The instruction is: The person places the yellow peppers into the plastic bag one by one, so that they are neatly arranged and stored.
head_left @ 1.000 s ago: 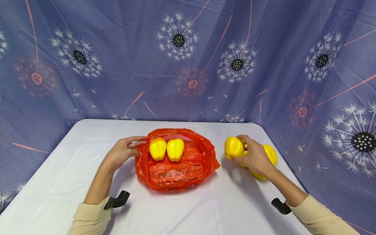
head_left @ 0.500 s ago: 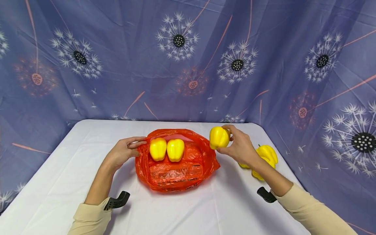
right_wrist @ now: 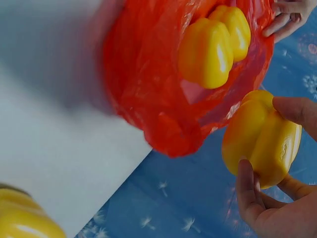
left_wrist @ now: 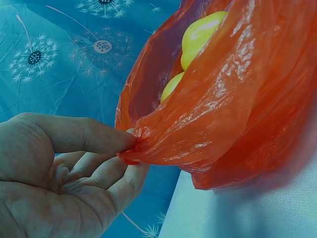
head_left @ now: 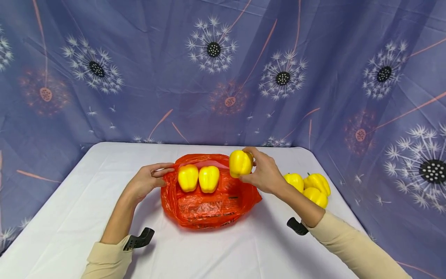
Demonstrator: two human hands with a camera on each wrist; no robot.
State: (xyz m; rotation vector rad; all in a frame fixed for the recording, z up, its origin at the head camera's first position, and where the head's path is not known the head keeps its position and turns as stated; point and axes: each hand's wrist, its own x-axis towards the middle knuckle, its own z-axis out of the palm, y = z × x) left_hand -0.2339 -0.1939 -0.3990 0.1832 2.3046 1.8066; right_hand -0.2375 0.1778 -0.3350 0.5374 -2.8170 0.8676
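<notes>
A red plastic bag (head_left: 209, 209) lies with its mouth spread wide on the white table. Side by side inside it sit two yellow bell peppers (head_left: 188, 178). My left hand (head_left: 144, 181) pinches the bag's left rim between thumb and fingers, as the left wrist view shows closely. My right hand (head_left: 265, 170) grips another yellow bell pepper (head_left: 241, 164) by thumb and fingertips. In the head view that pepper overlaps the bag's right part, to the right of the two inside. The right wrist view shows the held pepper (right_wrist: 261, 139) beside the bag's rim.
Several more yellow bell peppers (head_left: 316, 197) lie in a cluster on the table, right of the bag and beyond my right forearm. A white cloth covers the table (head_left: 216, 255). Behind it hangs a blue curtain (head_left: 156, 77) with a dandelion print.
My right hand has carried its bell pepper leftward from the cluster, up and over the bag's right side. The left hand has kept its pinch on the rim.
</notes>
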